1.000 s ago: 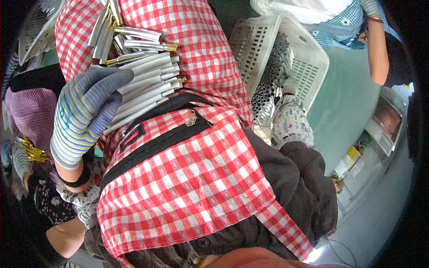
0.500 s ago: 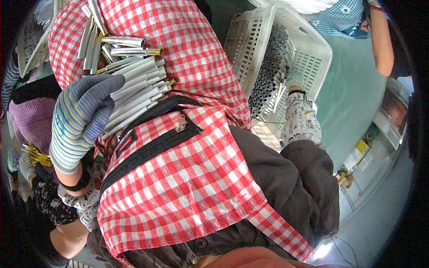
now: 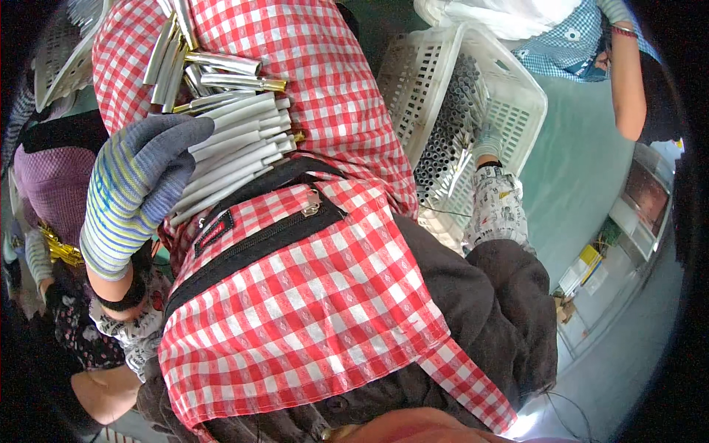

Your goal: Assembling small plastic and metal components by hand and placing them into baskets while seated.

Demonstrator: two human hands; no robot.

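My left hand (image 3: 136,192), in a striped knit glove, curls its fingers around the left ends of a bundle of slim white tubes (image 3: 240,148) lying across my lap. Just beyond the bundle, loose silver tubes with gold ends (image 3: 233,70) rest on my red checked apron (image 3: 317,288). At the right, my right hand (image 3: 488,142), also gloved, reaches into a white slotted plastic crate (image 3: 517,111). Its fingers are mostly hidden beside packed grey tubes (image 3: 447,122), whose round open ends show. Some paler tubes (image 3: 452,176) lie close by that hand.
Another person in a blue checked apron (image 3: 569,44) is at the upper right, with a bare forearm (image 3: 626,88) near the crate. A white plastic bag (image 3: 502,15) sits behind it. On the left, a co-worker is near gold pieces (image 3: 60,245) and another slotted crate (image 3: 66,70).
The whole view has shifted slightly. My left hand stays on the white tubes and my right hand stays in the crate. More of the other person's gloved hand shows at the upper right.
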